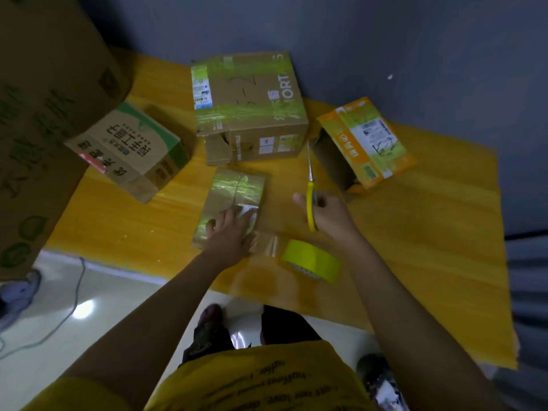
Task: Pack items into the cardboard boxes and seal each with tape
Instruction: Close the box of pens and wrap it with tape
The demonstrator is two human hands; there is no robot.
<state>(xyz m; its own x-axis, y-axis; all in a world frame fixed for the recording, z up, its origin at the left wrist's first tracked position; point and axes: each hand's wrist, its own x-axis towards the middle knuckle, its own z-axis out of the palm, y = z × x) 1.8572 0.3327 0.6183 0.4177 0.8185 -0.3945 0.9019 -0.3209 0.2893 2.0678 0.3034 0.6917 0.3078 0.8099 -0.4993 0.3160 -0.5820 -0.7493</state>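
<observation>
Wall: I see a plain dark grey-blue wall across the far side, dim and unlit.
Work surface: a yellow-orange mat lies flat, running from the far wall toward me on the right.
Floor: pale glossy tiles show at near left, past the mat's edge.
Light: one bright glare spot reflects on the tiles; the rest of my view is dark.
Cable: a grey cord trails over the floor at left.
</observation>
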